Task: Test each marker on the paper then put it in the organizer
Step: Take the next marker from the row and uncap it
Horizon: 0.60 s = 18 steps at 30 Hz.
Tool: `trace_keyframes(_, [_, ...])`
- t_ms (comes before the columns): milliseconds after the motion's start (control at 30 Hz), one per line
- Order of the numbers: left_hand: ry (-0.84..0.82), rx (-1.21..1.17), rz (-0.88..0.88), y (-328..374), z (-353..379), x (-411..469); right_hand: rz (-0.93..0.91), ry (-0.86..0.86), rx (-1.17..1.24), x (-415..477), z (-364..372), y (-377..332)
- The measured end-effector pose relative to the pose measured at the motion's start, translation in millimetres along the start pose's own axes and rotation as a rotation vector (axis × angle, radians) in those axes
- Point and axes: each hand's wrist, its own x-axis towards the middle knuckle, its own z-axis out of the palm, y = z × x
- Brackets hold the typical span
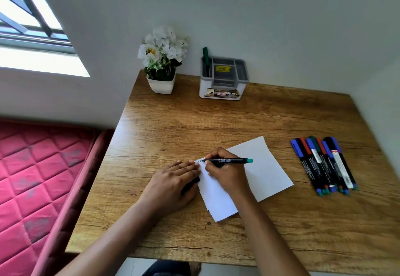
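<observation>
Forearms come in from the bottom edge on my feed, both hands working at the near-middle of the wooden table point(194, 124). Left hand point(173, 180) lies flat with its fingers straight, pressing down the left edge of the paper point(266, 172); something dark pokes out from under the palm, and I honestly can't tell what it is or whether it's gripped. Right hand point(225, 174) has its fingers curled round the marker point(229, 160) in a writing grip, tip down on the paper's top left corner where there's a tiny scribble, teal end pointing off to the right. Rest of the loose markers point(324, 165) sit in a tight bunch at the right side of the table, well apart from the paper. Organizer point(223, 81) is at the back against the wall, with one green marker point(206, 59) standing in its left compartment. Potted white flowers point(162, 63) are just left of it, and a pink mattress point(32, 167) sits beside the table's left edge.
</observation>
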Motion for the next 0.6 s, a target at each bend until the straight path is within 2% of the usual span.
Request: trace_keyframes(600, [-0.013, -0.010, -0.014, -1.6, 0.6, 1.2, 0.040, 0.010, 0.034, -0.6, -2.3, -6.7])
